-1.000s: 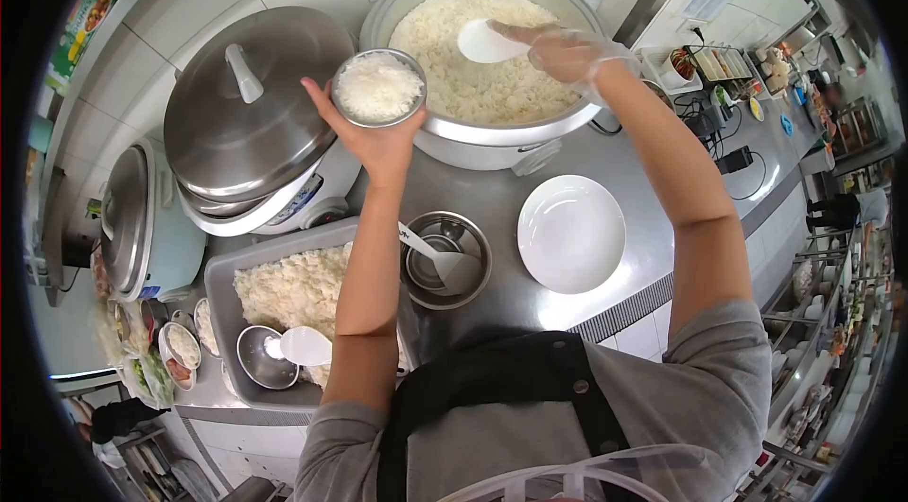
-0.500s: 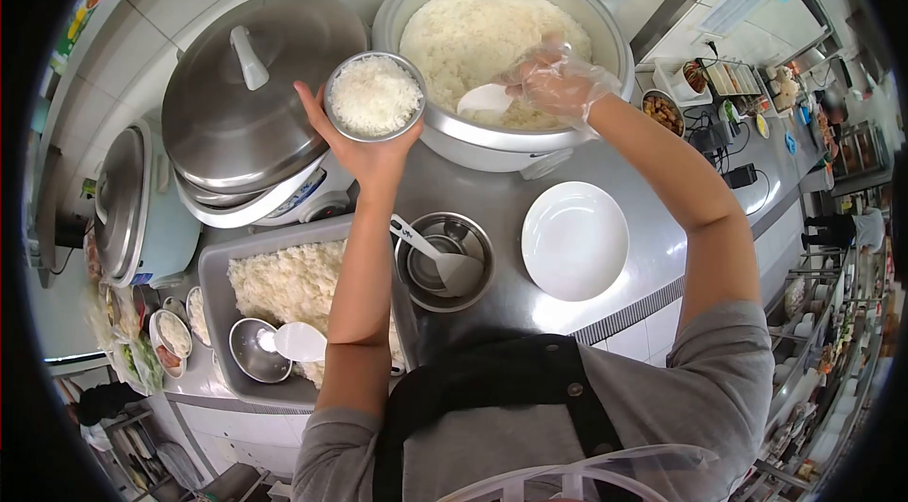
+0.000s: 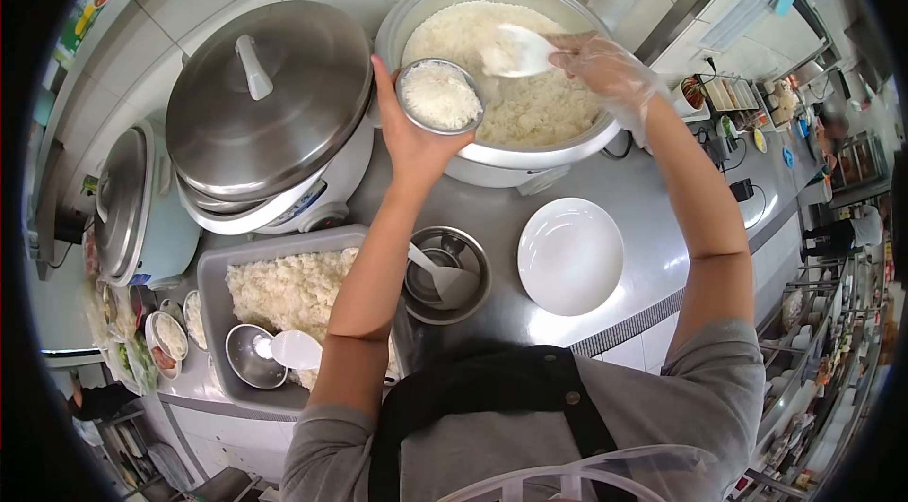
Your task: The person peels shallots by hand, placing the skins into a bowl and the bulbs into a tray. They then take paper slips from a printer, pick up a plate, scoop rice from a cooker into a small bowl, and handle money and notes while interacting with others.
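Note:
My left hand cups a small metal bowl filled with white rice, the thumb along its side, close to the near-left rim of a large open rice cooker. In my right hand, which wears a clear plastic glove, is a white rice paddle with rice on its blade. The paddle is above the cooker's rice, to the right of the bowl and apart from it.
A white plate and a metal basin with another paddle sit on the steel counter. A grey tray of rice holds a metal bowl and paddle. Left stands a cooker with a steel lid.
My left hand has carried the bowl right and slightly down, toward the open cooker. My right hand has moved right while the paddle has swung up, with rice on its blade now.

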A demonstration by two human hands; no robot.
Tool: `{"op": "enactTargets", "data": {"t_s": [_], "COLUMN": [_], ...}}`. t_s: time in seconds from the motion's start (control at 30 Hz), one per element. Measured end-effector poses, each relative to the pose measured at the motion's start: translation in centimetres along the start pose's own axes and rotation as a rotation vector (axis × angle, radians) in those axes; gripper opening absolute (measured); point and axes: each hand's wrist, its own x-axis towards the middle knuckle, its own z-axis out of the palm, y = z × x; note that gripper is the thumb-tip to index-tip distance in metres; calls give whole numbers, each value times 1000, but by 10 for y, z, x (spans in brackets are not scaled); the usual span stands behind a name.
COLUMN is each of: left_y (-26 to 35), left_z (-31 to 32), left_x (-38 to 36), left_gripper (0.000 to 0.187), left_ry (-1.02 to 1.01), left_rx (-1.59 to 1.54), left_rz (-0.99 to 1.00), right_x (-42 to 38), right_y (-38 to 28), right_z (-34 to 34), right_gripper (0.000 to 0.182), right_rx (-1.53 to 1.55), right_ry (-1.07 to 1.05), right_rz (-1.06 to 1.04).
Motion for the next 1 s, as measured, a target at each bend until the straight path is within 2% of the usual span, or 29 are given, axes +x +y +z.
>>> {"op": "enactTargets", "data": {"t_s": [0.03,0.07,0.13,0.17,0.23,0.27,0.33,0.37,0.43,0.47,0.53,0.57,0.6,0.67,0.73,0.8,0.83,0.97,1.0], "left_y": [4,8,15,17,19,21,22,22,21,21,20,21,23,27,31,32,32,39,35], "left_z": [7,14,24,27,29,29,26,23,17,14,9,8,7,6,5,5,4,0,0], "left_x": [1,2,5,6,7,7,5,4,0,-1,-3,-4,-5,-7,-9,-15,-18,-26,-27], "left_gripper": [145,144,142,142,141,141,143,143,145,145,147,147,147,148,150,151,151,149,148], "left_ry": [1,17,55,61,140,148,133,138,20,21,-57,-62,-64,-72,-116,-102,-86,-54,-19], "left_rx": [-6,-21,-48,-49,41,45,62,66,-73,-74,-193,-197,-169,-149,-138,-111,-78,-43,-54], "left_rz": [4,-15,-49,-44,-10,-10,15,17,-34,-32,1,3,44,86,89,146,203,185,190], "right_x": [-5,-13,-32,-42,-60,-64,-68,-65,-60,-66,-87,-93,-95,-98,-99,-100,-98,-95,-93], "right_y": [-8,-10,-14,-29,-58,-59,-50,-39,-18,-32,-58,-62,-62,-65,-68,-77,-63,-48,-47], "right_z": [2,13,43,49,60,64,73,70,57,43,5,-1,-2,-2,7,9,17,50,55], "right_gripper": [45,45,47,47,48,48,48,48,52,52,53,51,51,47,48,44,45,50,49], "right_rx": [-45,-50,-70,-74,-575,-576,-363,-362,134,133,105,93,91,-84,-172,-126,-203,28,231], "right_ry": [152,158,331,335,376,377,442,442,435,437,318,251,255,26,-25,-231,-153,-179,-205], "right_rz": [-109,-107,-461,-468,-340,-349,-406,-413,-368,-370,-230,-312,-306,-466,-455,-209,-393,-387,-344]}}
